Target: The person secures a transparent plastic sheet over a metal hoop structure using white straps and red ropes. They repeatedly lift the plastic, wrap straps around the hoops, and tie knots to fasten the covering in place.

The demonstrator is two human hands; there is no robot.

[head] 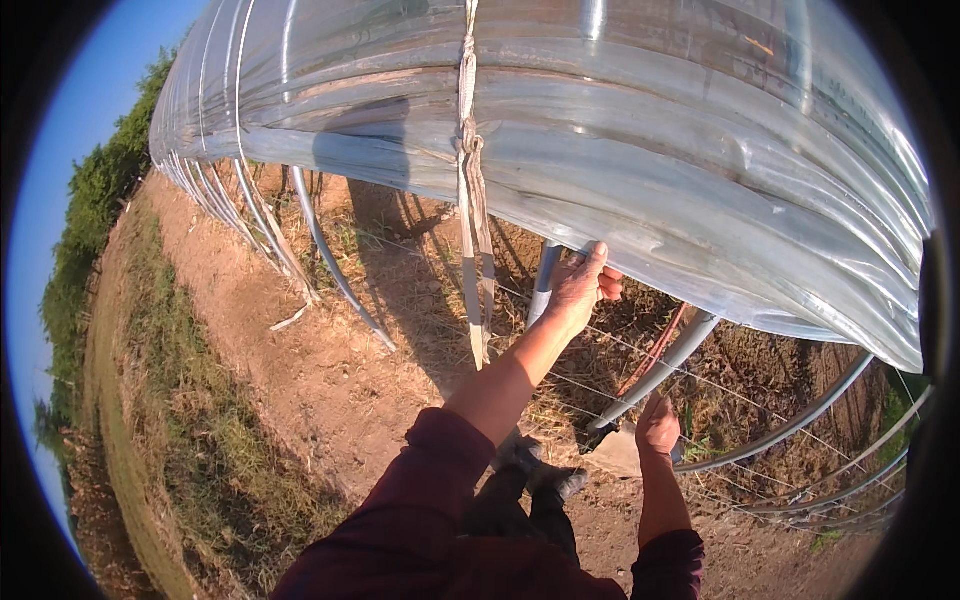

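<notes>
A greenhouse tunnel's clear plastic film (645,195) spans the upper view, its lower edge hanging in folds above the soil. My left hand (581,289) grips that edge, thumb raised against the film and fingers curled below. Just behind the wrist stands a grey metal hoop pipe (544,281). Lower and to the right is my right hand (659,427), fingers curled, beside a thicker slanted hoop pipe (660,367). Whether it holds anything is hidden. A knotted pale strap (469,150) runs down over the film, left of my left hand.
Thin wires (720,390) cross between the hoops at the right. A reddish rod (652,352) leans behind the thick pipe. More bent pipes (330,255) and loose straps (296,285) reach the bare earth at left. My shoes (555,478) stand beside the tunnel; a grass strip (202,427) runs alongside.
</notes>
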